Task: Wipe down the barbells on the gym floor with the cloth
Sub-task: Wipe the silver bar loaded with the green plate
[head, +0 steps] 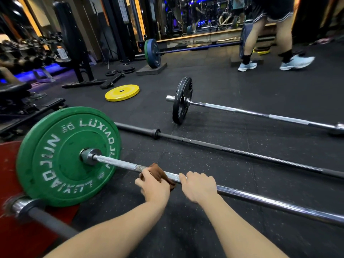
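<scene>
Left hand [153, 187] clasps cloth [158, 171] round barbell [260, 199]; right hand [198, 186] curls fingers [194, 175] over it.

barbells [242, 195] [242, 153] [242, 111] [195, 47] [46, 219] 5 (one cropped) | cloth [156, 171] 1 | hands [153, 187] [199, 187] 2

The black speckled rubber floor [214, 81] carries three bars lying roughly parallel. The nearest barbell [260, 199] stands on its green plate [67, 157]. Beyond it a bare black bar [242, 152] lies flat. Farther on, a chrome barbell [242, 110] rests on a black plate [181, 101]. A yellow plate [122, 92] lies flat nearby. At the floor's far edge, another barbell [195, 47] sits on blocks [151, 68].
</scene>
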`<move>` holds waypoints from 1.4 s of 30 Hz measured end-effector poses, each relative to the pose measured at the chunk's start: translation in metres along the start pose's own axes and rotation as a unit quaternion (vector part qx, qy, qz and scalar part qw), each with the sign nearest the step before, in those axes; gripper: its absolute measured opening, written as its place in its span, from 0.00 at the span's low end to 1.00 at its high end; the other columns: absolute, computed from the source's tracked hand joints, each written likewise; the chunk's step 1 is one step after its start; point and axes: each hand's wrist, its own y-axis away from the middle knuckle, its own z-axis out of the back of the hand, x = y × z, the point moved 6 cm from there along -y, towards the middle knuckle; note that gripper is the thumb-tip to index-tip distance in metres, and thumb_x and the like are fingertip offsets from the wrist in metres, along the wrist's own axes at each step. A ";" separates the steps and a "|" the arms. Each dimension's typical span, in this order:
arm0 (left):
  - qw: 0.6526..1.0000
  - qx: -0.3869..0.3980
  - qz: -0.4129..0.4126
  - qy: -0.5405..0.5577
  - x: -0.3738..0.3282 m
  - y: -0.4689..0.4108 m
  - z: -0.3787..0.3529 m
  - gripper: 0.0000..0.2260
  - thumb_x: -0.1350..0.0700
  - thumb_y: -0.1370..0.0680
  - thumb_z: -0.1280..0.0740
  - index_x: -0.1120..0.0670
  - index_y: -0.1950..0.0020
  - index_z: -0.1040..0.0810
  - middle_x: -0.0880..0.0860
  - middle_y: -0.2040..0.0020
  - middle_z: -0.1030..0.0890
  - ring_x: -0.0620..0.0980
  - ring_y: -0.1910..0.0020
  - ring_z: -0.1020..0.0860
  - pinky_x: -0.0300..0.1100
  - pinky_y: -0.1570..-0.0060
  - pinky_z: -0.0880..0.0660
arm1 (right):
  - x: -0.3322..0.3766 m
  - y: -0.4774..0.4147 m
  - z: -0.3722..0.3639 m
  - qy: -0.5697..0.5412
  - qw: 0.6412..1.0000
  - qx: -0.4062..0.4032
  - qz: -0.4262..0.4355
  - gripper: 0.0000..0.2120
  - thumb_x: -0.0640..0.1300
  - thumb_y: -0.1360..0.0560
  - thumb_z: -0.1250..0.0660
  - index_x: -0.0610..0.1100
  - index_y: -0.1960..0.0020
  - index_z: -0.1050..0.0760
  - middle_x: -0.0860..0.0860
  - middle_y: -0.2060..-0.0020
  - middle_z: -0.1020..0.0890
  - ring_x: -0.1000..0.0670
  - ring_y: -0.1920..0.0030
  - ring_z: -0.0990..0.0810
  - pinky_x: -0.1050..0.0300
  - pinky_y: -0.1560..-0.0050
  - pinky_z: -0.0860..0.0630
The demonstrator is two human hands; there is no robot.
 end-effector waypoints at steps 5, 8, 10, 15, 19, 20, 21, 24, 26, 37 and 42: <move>0.999 -0.032 -0.029 0.016 -0.007 -0.039 0.034 0.19 0.66 0.27 0.37 0.45 0.45 0.33 0.52 0.41 0.39 0.63 0.46 0.25 0.59 0.41 0.22 | -0.004 -0.007 -0.010 0.001 1.000 0.006 -0.006 0.22 0.53 0.16 0.57 0.47 0.34 0.29 0.46 0.41 0.21 0.40 0.43 0.24 0.47 0.50 0.36; 0.999 -0.029 -0.035 -0.021 -0.009 -0.050 0.043 0.18 0.66 0.25 0.37 0.46 0.44 0.35 0.55 0.39 0.38 0.65 0.46 0.25 0.57 0.41 0.23 | -0.003 -0.010 -0.011 0.004 1.000 -0.001 -0.001 0.21 0.52 0.16 0.56 0.47 0.35 0.29 0.46 0.41 0.21 0.39 0.43 0.23 0.47 0.51 0.37; 0.998 -0.035 -0.038 -0.040 -0.007 -0.041 0.036 0.16 0.65 0.24 0.36 0.49 0.43 0.35 0.57 0.37 0.38 0.66 0.43 0.26 0.54 0.41 0.25 | -0.002 -0.009 -0.010 0.006 1.000 -0.004 0.004 0.20 0.51 0.15 0.56 0.47 0.34 0.30 0.46 0.41 0.22 0.39 0.43 0.23 0.47 0.50 0.36; 1.000 -0.009 0.004 0.001 0.003 -0.013 0.010 0.20 0.63 0.23 0.33 0.49 0.38 0.37 0.57 0.34 0.40 0.66 0.45 0.24 0.55 0.40 0.25 | -0.001 -0.005 -0.004 -0.002 1.000 -0.008 0.009 0.15 0.48 0.15 0.54 0.49 0.35 0.33 0.46 0.40 0.23 0.38 0.42 0.24 0.45 0.45 0.31; 1.000 -0.001 -0.007 0.006 0.001 -0.018 0.016 0.20 0.64 0.25 0.31 0.47 0.43 0.36 0.54 0.37 0.40 0.63 0.47 0.23 0.55 0.41 0.22 | -0.001 -0.006 -0.006 0.011 1.000 -0.011 0.001 0.19 0.51 0.15 0.56 0.48 0.34 0.31 0.46 0.41 0.22 0.39 0.43 0.24 0.46 0.50 0.34; 1.000 -0.003 -0.010 0.013 0.000 -0.023 0.021 0.19 0.64 0.27 0.31 0.47 0.44 0.35 0.52 0.39 0.40 0.63 0.48 0.23 0.56 0.44 0.20 | -0.001 -0.007 -0.008 0.013 1.000 -0.011 -0.004 0.20 0.52 0.16 0.57 0.47 0.34 0.30 0.47 0.41 0.22 0.40 0.43 0.23 0.47 0.51 0.35; 1.000 -0.005 -0.009 0.022 -0.001 -0.029 0.027 0.19 0.65 0.28 0.32 0.46 0.44 0.32 0.51 0.41 0.40 0.62 0.49 0.22 0.57 0.47 0.19 | -0.001 -0.007 -0.010 0.012 1.000 -0.011 -0.005 0.21 0.52 0.16 0.57 0.47 0.34 0.30 0.47 0.41 0.21 0.40 0.44 0.23 0.47 0.51 0.36; 0.999 -0.021 0.001 0.027 0.001 -0.049 0.042 0.20 0.66 0.28 0.31 0.45 0.44 0.29 0.52 0.42 0.38 0.62 0.50 0.22 0.58 0.46 0.19 | -0.002 -0.006 -0.008 0.005 1.000 -0.008 -0.006 0.21 0.52 0.15 0.57 0.47 0.34 0.30 0.47 0.40 0.22 0.40 0.43 0.24 0.47 0.49 0.34; 0.999 -0.026 0.012 0.019 0.001 -0.056 0.047 0.20 0.65 0.27 0.31 0.43 0.45 0.30 0.53 0.43 0.37 0.63 0.50 0.22 0.59 0.46 0.19 | -0.001 -0.004 -0.006 0.010 1.000 -0.009 -0.002 0.20 0.52 0.15 0.56 0.47 0.35 0.30 0.46 0.40 0.22 0.39 0.42 0.24 0.46 0.48 0.34; 0.998 -0.031 0.014 0.056 -0.005 -0.021 0.024 0.18 0.65 0.29 0.35 0.43 0.50 0.32 0.51 0.42 0.39 0.64 0.52 0.22 0.56 0.47 0.20 | 0.000 -0.004 -0.004 0.012 1.000 -0.018 0.012 0.17 0.49 0.15 0.55 0.49 0.32 0.33 0.46 0.39 0.23 0.39 0.41 0.24 0.45 0.46 0.32; 0.996 -0.054 0.013 0.071 -0.014 -0.053 0.049 0.19 0.64 0.32 0.36 0.40 0.51 0.30 0.52 0.45 0.37 0.60 0.55 0.19 0.58 0.57 0.17 | -0.003 -0.007 -0.009 0.002 1.000 -0.004 -0.014 0.22 0.53 0.15 0.57 0.46 0.34 0.30 0.46 0.39 0.22 0.40 0.42 0.24 0.46 0.49 0.35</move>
